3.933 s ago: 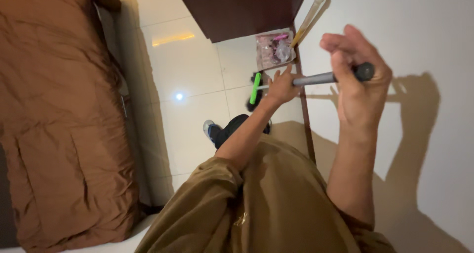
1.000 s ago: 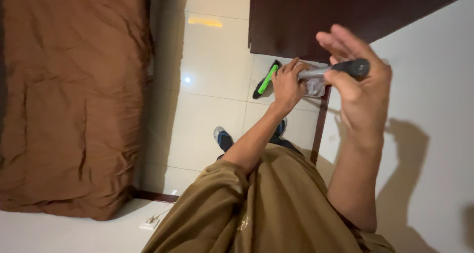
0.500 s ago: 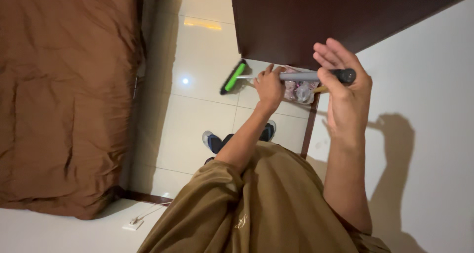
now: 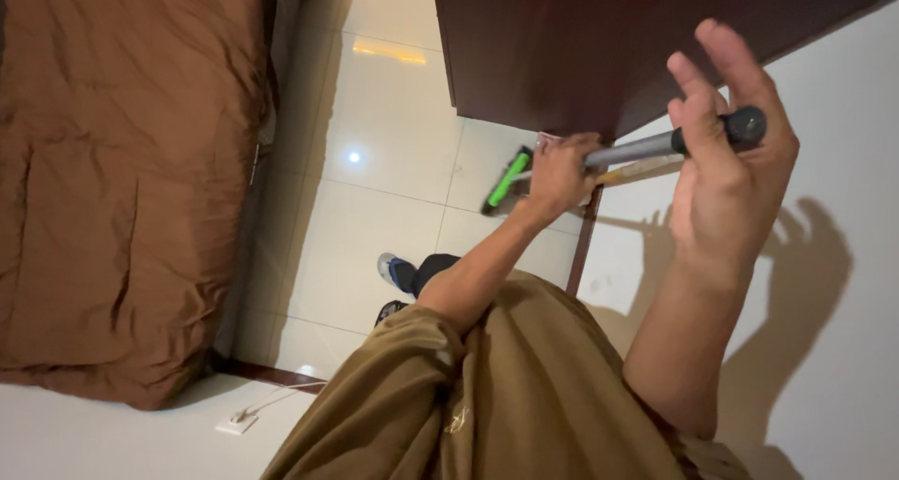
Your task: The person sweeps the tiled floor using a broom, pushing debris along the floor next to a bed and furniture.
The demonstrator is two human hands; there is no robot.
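Bed [image 4: 131, 180], left third of the frame: brown cover, creased, running from the top edge to the lower left. Socket [image 4: 231, 425] with a thin cord, lower left, on a pale surface below the bed. Floor [image 4: 393, 115], centre: glossy cream tiles with a light spot; no dust or litter can be made out on the tiles that show, so how much is swept and how much is left cannot be told. Foot [image 4: 396, 272], centre, in a blue and grey shoe, flat on the tile. Shirt [image 4: 487, 396], lower centre: olive brown, filling the bottom edge. Broom [image 4: 609, 152], upper centre to upper right: green and black head down on the tile at the foot of the cabinet, grey shaft rising to a black end cap; sweeping judged to be in progress at that edge. Left hand [image 4: 562, 173], centre right: closed around the lower shaft. Cabinet [image 4: 609, 40], top centre to top right: dark wood, its lower edge over the broom head. Right hand [image 4: 726, 162], upper right: thumb and palm hold the black top of the shaft, fingers spread loose. Wall [image 4: 843, 349], right: white, carrying hand shadows.
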